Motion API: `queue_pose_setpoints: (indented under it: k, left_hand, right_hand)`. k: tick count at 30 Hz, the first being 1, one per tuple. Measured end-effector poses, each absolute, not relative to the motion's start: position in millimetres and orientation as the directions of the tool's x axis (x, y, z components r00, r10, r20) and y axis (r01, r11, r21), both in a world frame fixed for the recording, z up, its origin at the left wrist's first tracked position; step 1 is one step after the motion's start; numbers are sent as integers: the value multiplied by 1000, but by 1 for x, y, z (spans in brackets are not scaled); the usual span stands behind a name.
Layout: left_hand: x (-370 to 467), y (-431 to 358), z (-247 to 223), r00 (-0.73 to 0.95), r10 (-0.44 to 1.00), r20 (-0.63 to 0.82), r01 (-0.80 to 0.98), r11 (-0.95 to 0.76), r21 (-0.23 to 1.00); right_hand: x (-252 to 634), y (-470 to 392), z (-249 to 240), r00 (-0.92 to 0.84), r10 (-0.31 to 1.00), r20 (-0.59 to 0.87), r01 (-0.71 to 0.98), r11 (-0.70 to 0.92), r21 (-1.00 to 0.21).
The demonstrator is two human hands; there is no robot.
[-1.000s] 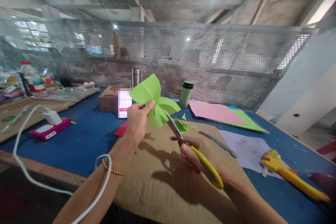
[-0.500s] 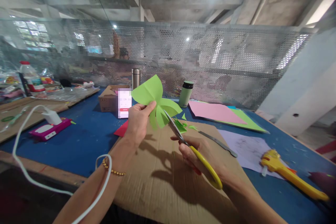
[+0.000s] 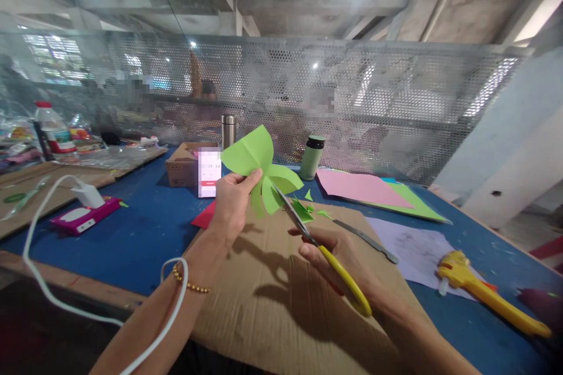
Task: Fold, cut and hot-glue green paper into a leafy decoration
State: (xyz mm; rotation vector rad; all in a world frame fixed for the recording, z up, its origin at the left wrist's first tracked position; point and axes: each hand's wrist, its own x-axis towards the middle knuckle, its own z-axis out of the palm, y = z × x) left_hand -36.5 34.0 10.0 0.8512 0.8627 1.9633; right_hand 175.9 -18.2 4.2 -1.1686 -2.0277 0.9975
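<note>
Pinched between the thumb and fingers of my left hand (image 3: 234,202) is a green paper (image 3: 250,152) cut into petal shapes, raised above the cardboard sheet (image 3: 264,316). My right hand (image 3: 334,258) is closed around the handles of a pair of scissors (image 3: 347,287) with a yellow loop. Their blades point up and left, with the tips at the edge of a lower petal. Small green paper scraps (image 3: 303,211) lie on the cardboard behind the blades. A grey metal blade (image 3: 367,240) rests on the cardboard's right part.
At right, a yellow glue gun (image 3: 488,290) lies partly on purple paper (image 3: 409,246). Pink paper (image 3: 360,187) and a green bottle (image 3: 312,158) are farther back. A lit phone (image 3: 209,173) leans by a cardboard box (image 3: 182,164). A white cable (image 3: 33,258) crosses my left forearm.
The scissor tips have shifted slightly left along the petal's edge. My left hand and the green paper stay almost in place.
</note>
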Motion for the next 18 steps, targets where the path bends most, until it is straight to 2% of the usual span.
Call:
queue_pose_setpoints:
  k: [6, 18]
  left_hand:
    - [-37, 33, 11, -439, 867, 238, -395, -424, 815]
    - [-30, 29, 9, -409, 882, 236, -355, -392, 848]
  right_hand:
    - [176, -14, -1, -433, 876, 211, 453, 414, -790]
    - [174, -19, 7, -442, 890, 113, 450, 329, -831]
